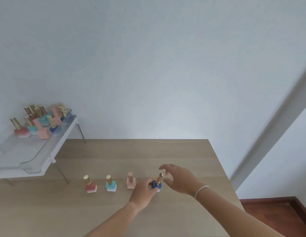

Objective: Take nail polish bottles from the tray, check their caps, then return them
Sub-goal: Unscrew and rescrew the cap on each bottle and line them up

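A blue nail polish bottle (157, 184) with a gold cap stands on the wooden table, tilted slightly. My left hand (143, 191) grips its base. My right hand (178, 178) hovers just right of the gold cap, fingers spread, holding nothing. Left of it stand a pink bottle (131, 180), a teal bottle (111, 183) and a red bottle (90, 184) in a row. At the far left a clear tray (30, 151) on a white rack holds several more bottles (41, 122).
The white rack (58, 142) stands on thin metal legs at the table's left. The table's right edge (222, 168) drops off to a wood floor. A pale wall rises behind.
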`<control>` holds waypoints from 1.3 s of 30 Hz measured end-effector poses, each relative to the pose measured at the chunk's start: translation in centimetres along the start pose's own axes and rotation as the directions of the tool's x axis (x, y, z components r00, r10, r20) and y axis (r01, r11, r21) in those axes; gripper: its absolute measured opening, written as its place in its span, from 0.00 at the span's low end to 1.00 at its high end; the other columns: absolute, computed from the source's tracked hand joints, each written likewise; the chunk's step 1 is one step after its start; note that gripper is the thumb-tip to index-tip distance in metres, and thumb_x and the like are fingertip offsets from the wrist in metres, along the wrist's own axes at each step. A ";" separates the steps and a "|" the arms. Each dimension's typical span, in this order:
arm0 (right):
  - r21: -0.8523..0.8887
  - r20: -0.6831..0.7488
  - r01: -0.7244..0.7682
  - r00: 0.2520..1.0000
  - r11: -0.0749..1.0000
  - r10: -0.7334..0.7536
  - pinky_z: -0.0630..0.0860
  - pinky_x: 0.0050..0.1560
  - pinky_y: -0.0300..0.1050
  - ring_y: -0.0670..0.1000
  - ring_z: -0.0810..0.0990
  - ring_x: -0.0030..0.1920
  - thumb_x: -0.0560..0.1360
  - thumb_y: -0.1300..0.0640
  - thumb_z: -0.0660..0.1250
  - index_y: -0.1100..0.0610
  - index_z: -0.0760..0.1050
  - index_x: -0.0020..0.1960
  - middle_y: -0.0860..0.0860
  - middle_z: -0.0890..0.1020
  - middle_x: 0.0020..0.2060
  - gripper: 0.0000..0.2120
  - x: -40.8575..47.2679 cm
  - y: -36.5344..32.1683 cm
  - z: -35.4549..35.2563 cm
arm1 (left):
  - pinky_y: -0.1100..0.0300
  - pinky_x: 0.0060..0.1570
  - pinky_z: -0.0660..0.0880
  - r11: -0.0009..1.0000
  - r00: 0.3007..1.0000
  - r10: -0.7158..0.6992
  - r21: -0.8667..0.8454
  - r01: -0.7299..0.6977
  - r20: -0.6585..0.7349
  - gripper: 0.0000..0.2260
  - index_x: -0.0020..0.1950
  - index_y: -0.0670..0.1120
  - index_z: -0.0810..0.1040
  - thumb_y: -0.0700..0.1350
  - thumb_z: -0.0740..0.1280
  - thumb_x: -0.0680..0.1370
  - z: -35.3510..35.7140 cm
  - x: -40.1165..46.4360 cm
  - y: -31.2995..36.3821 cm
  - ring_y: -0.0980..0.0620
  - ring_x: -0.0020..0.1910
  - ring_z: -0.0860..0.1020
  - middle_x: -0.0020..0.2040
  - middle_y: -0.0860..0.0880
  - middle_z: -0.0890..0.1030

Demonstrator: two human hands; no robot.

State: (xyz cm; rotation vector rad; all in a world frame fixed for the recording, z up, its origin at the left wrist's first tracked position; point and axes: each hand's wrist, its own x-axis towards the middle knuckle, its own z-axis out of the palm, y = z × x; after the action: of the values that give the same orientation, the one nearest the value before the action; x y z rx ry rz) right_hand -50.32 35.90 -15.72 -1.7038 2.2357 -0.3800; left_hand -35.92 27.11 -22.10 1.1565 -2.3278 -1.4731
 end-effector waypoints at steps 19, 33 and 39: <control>-0.096 -0.077 -0.031 0.997 0.995 0.024 0.65 0.32 0.42 0.50 0.72 0.35 0.76 0.39 0.54 0.53 0.69 0.39 0.46 0.74 0.32 0.19 0.8 0.1 -1.6 | 0.46 0.57 0.74 0.963 0.980 0.155 0.239 -0.123 -0.120 0.06 0.49 0.51 0.79 0.48 0.68 0.72 -2.8 -0.1 3.8 0.53 0.49 0.77 0.47 0.53 0.80; -0.084 -0.136 0.003 0.991 0.996 -0.014 0.65 0.32 0.42 0.49 0.73 0.35 0.76 0.39 0.55 0.53 0.70 0.44 0.48 0.79 0.39 0.17 0.8 0.4 -1.4 | 0.46 0.57 0.73 0.953 0.971 0.204 0.252 -0.168 -0.124 0.06 0.49 0.51 0.79 0.48 0.68 0.73 -3.2 -0.2 4.2 0.53 0.48 0.77 0.48 0.52 0.80; -0.090 -0.129 0.025 0.991 0.996 -0.037 0.65 0.33 0.42 0.51 0.73 0.35 0.77 0.46 0.55 0.52 0.65 0.42 0.48 0.76 0.38 0.11 0.8 0.2 -1.7 | 0.45 0.58 0.73 0.955 0.973 0.198 0.247 -0.166 -0.114 0.07 0.49 0.51 0.78 0.48 0.68 0.73 -2.9 -0.1 4.4 0.52 0.49 0.77 0.49 0.52 0.80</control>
State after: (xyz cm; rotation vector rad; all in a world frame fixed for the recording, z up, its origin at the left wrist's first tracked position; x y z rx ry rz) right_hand -51.33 35.26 -14.31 -1.8084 2.3527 -0.4175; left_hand -36.68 26.05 -17.00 1.0235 -2.4852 -1.0427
